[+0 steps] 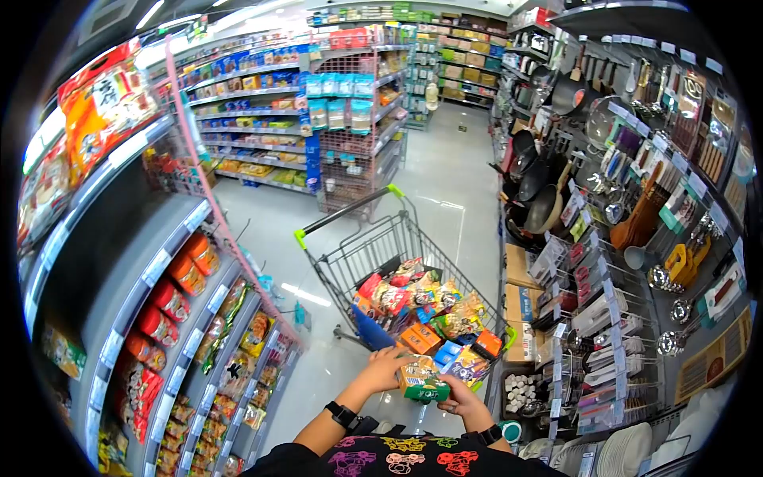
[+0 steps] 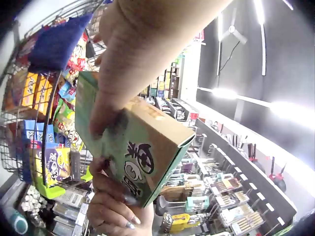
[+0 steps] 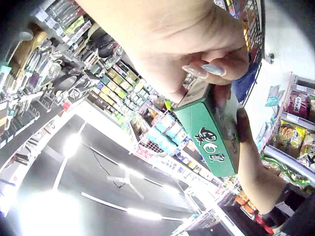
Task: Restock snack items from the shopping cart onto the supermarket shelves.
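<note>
A green carton with printed characters (image 1: 424, 389) is held between both hands, close in front of the person's body. On its left side the left hand (image 1: 386, 370) grips it, the fingers lying over the top. At the opposite end the right hand (image 1: 465, 397) grips the carton, its fingers curled in with painted nails (image 3: 212, 69). Dark lettering shows on the pale green face (image 2: 138, 162) in the left wrist view. Just beyond the hands stands a shopping cart (image 1: 350, 262) heaped with snack packets (image 1: 389, 298), orange boxes (image 1: 420, 338) and a blue pack (image 1: 448, 352).
At the left, shelves (image 1: 151, 274) carry red-lidded tubs (image 1: 165, 300) and bagged food. Pans (image 1: 544, 208), ladles and other kitchen tools hang along the right wall rack. Plates (image 1: 625, 450) stand low at the right. Tiled floor (image 1: 445, 171) runs down the aisle past stocked shelves.
</note>
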Tool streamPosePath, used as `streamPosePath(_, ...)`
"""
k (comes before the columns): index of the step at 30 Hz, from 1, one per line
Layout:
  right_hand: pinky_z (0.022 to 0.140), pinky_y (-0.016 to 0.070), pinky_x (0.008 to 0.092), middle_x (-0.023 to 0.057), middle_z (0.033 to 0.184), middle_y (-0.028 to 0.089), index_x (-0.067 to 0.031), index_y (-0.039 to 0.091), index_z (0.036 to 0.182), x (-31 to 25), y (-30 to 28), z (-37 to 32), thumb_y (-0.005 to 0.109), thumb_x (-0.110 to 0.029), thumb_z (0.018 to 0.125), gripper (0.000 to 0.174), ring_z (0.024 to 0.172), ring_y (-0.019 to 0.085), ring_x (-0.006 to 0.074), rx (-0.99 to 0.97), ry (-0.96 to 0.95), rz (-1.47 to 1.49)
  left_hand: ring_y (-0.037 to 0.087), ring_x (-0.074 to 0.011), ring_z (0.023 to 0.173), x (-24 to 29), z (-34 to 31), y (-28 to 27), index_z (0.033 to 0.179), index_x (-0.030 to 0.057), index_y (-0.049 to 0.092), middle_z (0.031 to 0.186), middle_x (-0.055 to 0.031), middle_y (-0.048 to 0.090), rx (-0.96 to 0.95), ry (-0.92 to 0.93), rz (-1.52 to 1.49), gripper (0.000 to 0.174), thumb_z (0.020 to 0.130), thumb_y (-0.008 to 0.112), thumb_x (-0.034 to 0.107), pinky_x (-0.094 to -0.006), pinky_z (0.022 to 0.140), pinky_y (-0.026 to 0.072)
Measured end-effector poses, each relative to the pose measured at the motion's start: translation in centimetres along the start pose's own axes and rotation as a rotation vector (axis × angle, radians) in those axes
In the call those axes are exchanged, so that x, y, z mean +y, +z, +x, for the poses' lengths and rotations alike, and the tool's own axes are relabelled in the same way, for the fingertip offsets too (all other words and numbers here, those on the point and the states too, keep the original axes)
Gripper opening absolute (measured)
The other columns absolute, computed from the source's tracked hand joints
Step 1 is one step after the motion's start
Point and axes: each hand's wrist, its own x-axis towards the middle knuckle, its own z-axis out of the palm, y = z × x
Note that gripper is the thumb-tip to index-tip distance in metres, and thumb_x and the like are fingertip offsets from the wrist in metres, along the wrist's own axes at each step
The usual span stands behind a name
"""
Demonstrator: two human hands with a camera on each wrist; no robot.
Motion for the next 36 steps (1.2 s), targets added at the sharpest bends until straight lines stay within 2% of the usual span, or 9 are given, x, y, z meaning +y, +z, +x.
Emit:
streamPosePath(5, 0.034, 0.0282, 0.0241, 0.0045, 0.054, 0.054, -0.0086, 0.055, 0.086, 0.5, 3.5, 2.1, 0.039, -0.044, 0.093, 0.04, 0.03, 0.032, 0.0096, -0.116, 0.071, -0.323, 0.043, -0.0321, 0.119, -0.8, -4.1, -5.1, 0.122, 0.0319, 0.052, 0.129, -0.0039, 0.049, -0.103, -0.141, 0.007, 0.057, 0.068, 0.069, 0.033, -0.0575, 0.091, 0.0305)
streamPosePath(9, 0.036, 0.0321, 0.0227, 0.0089, 0.055, 0.055, -0.0016, 0.057, 0.084, 0.6, 8.3, 4.0, 0.028, -0.047, 0.095, 0.055, 0.034, 0.039, 0.0115, -0.139, -0.008, -0.669, 0.06, -0.0288, 0.094, -4.3, -8.0, -7.3, 0.113, 0.0241, 0.061, 0.103, -0.0114, 0.063, -0.157, -0.226, -0.216, 0.044, 0.073, 0.066, 0.043, -0.0396, 0.08, 0.0447)
streamPosePath(10, 0.037, 0.0339, 0.022, 0.0088, 0.055, 0.055, 0.001, 0.058, 0.081, 0.3, 10.1, 4.1, 0.026, -0.048, 0.096, 0.06, 0.035, 0.041, 0.0121, -0.134, 0.0, -0.738, 0.062, -0.0267, 0.077, -4.8, -9.2, -7.7, 0.105, 0.011, 0.064, 0.089, -0.0154, 0.065, -0.018, -0.136, -0.282, 0.048, 0.074, 0.065, 0.047, -0.0318, 0.07, 0.0469)
streamPosePath(13, 0.039, 0.0376, 0.0203, 0.0075, 0.055, 0.056, -0.0011, 0.058, 0.072, 1.0, 13.0, 6.5, 0.028, -0.047, 0.095, 0.06, 0.041, 0.048, 0.0112, -0.226, -0.067, -0.798, 0.06, -0.0209, 0.073, -5.6, -12.2, -11.0, 0.101, 0.0016, 0.063, 0.082, -0.0162, 0.064, -0.156, -0.388, -0.389, 0.052, 0.075, 0.065, 0.046, -0.0312, 0.068, 0.0463)
streamPosePath(14, 0.04, 0.0386, 0.0198, 0.0064, 0.055, 0.057, -0.002, 0.058, 0.069, 1.3, 14.2, 6.8, 0.03, -0.046, 0.096, 0.059, 0.043, 0.05, 0.0107, -0.279, -0.124, -0.783, 0.058, -0.0146, 0.071, -4.9, -13.5, -12.5, 0.096, -0.0032, 0.063, 0.078, -0.0123, 0.064, -0.067, -0.37, -0.487, 0.048, 0.08, 0.063, 0.042, -0.0294, 0.066, 0.0456)
streamPosePath(18, 0.042, 0.0388, 0.02, 0.0042, 0.056, 0.057, -0.0031, 0.057, 0.068, 3.8, 18.6, 8.9, 0.043, -0.035, 0.094, 0.044, 0.045, 0.051, 0.0089, -0.439, -0.273, -0.798, 0.057, -0.0124, 0.076, -8.1, -17.1, -12.9, 0.096, -0.006, 0.063, 0.084, -0.0071, 0.064, 0.313, -0.343, -0.858, 0.04, 0.087, 0.058, 0.033, -0.0282, 0.069, 0.0458)
streamPosePath(21, 0.043, 0.0403, 0.0208, 0.0045, 0.057, 0.058, -0.0023, 0.055, 0.067, 4.7, 22.5, 10.1, 0.051, -0.021, 0.091, 0.03, 0.047, 0.052, 0.0085, -0.407, -0.373, -1.043, 0.057, -0.0124, 0.08, -8.8, -19.6, -14.8, 0.101, -0.0052, 0.061, 0.088, -0.0072, 0.064, 0.358, -0.406, -0.916, 0.04, 0.087, 0.056, 0.032, -0.0278, 0.073, 0.0454)
streamPosePath(29, 0.047, 0.0446, 0.0226, 0.0038, 0.064, 0.058, 0.0016, 0.058, 0.091, 9.2, 24.2, 15.3, 0.046, -0.023, 0.094, 0.027, 0.051, 0.055, 0.0099, -0.516, -0.318, -0.915, 0.057, -0.0154, 0.082, -10.8, -24.2, -15.7, 0.105, -0.0026, 0.061, 0.094, -0.0083, 0.064, 0.342, -0.602, -1.027, 0.045, 0.088, 0.054, 0.038, -0.028, 0.074, 0.0449)
streamPosePath(36, 0.044, 0.0442, 0.0243, 0.0056, 0.068, 0.059, 0.0015, 0.058, 0.092, 7.7, 27.6, 23.0, 0.047, -0.026, 0.093, 0.03, 0.051, 0.055, 0.0124, -0.629, -0.128, -0.89, 0.051, -0.0154, 0.102, -14.0, -26.0, -18.4, 0.128, 0.0006, 0.042, 0.117, -0.0079, 0.053, 0.345, -0.467, -1.018, 0.055, 0.087, 0.057, 0.035, -0.0295, 0.085, 0.0433)
